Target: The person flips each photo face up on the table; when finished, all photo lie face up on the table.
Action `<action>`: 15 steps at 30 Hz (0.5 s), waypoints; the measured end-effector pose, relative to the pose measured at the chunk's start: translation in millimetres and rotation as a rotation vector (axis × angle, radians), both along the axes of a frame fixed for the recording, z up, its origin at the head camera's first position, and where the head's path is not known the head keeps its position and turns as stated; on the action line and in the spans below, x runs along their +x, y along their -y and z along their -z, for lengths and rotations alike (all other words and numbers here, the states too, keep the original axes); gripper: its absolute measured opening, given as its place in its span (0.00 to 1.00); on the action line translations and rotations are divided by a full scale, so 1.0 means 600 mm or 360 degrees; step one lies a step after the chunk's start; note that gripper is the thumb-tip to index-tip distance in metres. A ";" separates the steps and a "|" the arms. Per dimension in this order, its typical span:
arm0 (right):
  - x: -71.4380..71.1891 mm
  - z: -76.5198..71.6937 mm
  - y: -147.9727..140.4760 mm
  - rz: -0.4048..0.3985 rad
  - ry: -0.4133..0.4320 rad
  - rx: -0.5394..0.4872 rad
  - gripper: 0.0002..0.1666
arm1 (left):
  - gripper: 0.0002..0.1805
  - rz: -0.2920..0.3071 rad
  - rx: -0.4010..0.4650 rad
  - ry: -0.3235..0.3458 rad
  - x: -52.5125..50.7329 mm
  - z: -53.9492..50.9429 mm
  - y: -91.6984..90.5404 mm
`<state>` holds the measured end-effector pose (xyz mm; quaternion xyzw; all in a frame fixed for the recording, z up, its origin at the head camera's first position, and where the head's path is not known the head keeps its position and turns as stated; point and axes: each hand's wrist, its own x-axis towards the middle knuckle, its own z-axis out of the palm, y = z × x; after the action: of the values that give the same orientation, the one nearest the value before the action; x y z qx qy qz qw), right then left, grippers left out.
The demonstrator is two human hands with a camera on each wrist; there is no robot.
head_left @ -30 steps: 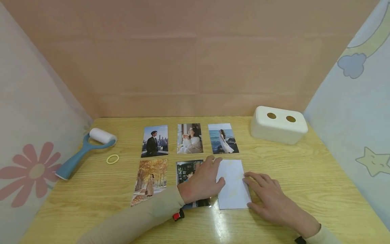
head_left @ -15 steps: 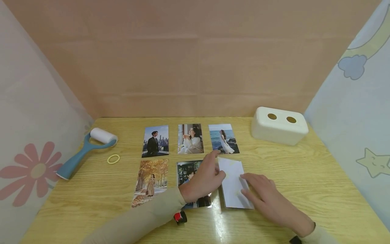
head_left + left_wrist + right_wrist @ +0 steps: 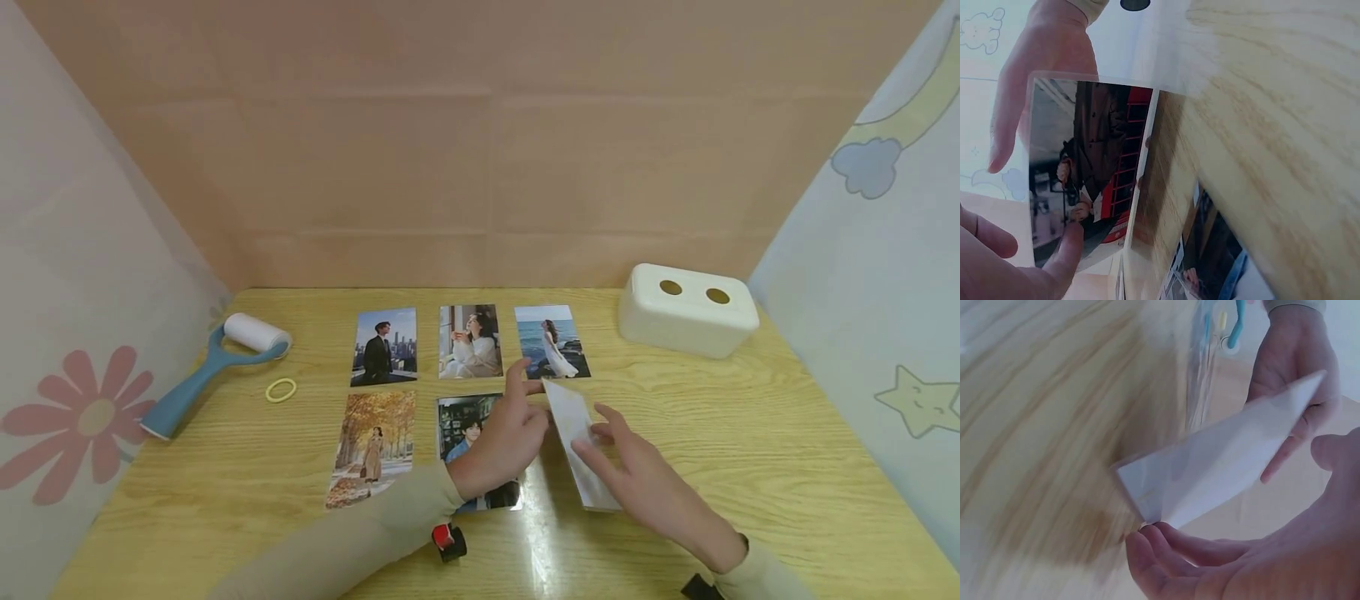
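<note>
A photo card (image 3: 573, 437) with a white back stands tilted on its long edge between the two hands. In the left wrist view its picture side (image 3: 1094, 162) shows a person in a dark coat beside red bars. My left hand (image 3: 501, 437) touches the picture side near the far end with one finger, the others spread. My right hand (image 3: 648, 483) is at the white side; its fingertips touch the lower edge in the right wrist view, and its thumb (image 3: 1332, 450) is apart from the card. A photo of a person in blue (image 3: 468, 433) lies partly under the left forearm.
Photos of a person in a suit (image 3: 385, 347), a seated person in white (image 3: 470, 342), a person by the sea (image 3: 553, 342) and an autumn scene (image 3: 371, 450) lie face up. A lint roller (image 3: 217, 367), yellow ring (image 3: 281, 390) and white box (image 3: 690, 312) stand around them.
The card lay flat, white back up, with a hand on each side. Its left edge has since risen, tilting it steeply to the right. My right hand has moved left, toward it.
</note>
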<state>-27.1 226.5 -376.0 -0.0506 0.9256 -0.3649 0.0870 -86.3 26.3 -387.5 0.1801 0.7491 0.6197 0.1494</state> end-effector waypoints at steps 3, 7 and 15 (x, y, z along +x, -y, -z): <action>-0.003 -0.004 0.005 0.0031 0.0068 -0.0017 0.50 | 0.39 0.0032 0.0087 0.0041 0.001 0.000 0.000; -0.006 -0.006 0.009 0.0055 0.0114 -0.0026 0.52 | 0.40 0.0051 0.0173 0.0080 0.002 0.001 -0.001; 0.001 -0.013 0.012 0.0044 0.0084 -0.0133 0.49 | 0.39 0.0032 0.0152 0.0146 0.004 0.008 -0.002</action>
<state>-26.6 219.6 -368.2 -0.0317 0.9075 -0.4057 0.1041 -84.1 27.7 -392.2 0.1662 0.7092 0.6609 0.1810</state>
